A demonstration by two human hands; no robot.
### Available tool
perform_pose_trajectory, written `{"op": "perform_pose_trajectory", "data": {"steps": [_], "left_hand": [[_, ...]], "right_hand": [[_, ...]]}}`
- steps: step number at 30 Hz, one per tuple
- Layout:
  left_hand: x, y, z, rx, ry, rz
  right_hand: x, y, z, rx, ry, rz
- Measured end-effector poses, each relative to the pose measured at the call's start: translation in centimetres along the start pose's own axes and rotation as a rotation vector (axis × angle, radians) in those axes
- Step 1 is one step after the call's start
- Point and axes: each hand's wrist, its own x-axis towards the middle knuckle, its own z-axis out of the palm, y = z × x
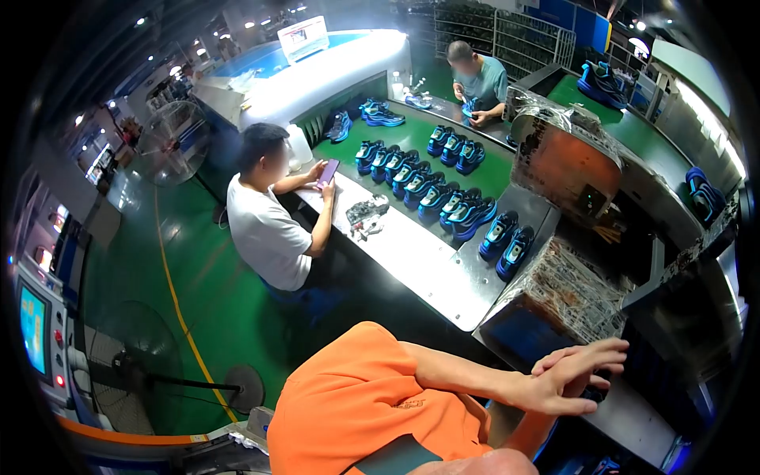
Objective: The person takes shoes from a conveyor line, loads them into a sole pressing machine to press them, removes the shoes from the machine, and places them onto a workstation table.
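Observation:
My left hand reaches out to the right from an orange sleeve, its fingers stretched and apart. It crosses over my right hand, most of which is hidden behind it, so what the right fingers do cannot be made out. A small dark item shows just under the left fingers; its kind is unclear. Below the hands lies a grey metal surface. Nearest on the bench beyond stand two blue-and-black sneakers, apart from both hands.
Rows of blue-and-black sneakers stand on a green conveyor belt. A plastic-wrapped machine is close ahead. One person holds a phone; another person handles a shoe. Fans and a control screen are at left.

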Motion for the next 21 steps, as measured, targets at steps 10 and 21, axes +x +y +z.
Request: {"op": "perform_pose_trajectory", "data": {"steps": [10, 21], "left_hand": [[-1.2, -2.3, -3.8, 1.035, -0.113, 0.009], [0.8, 0.9, -2.3, -0.163, -0.024, -0.458]], "right_hand": [[-0.8, -3.5, 2.6, -0.997, -0.191, 0.418], [-0.4, -5.1, 4.3, -1.817, -0.447, 0.393]]}}
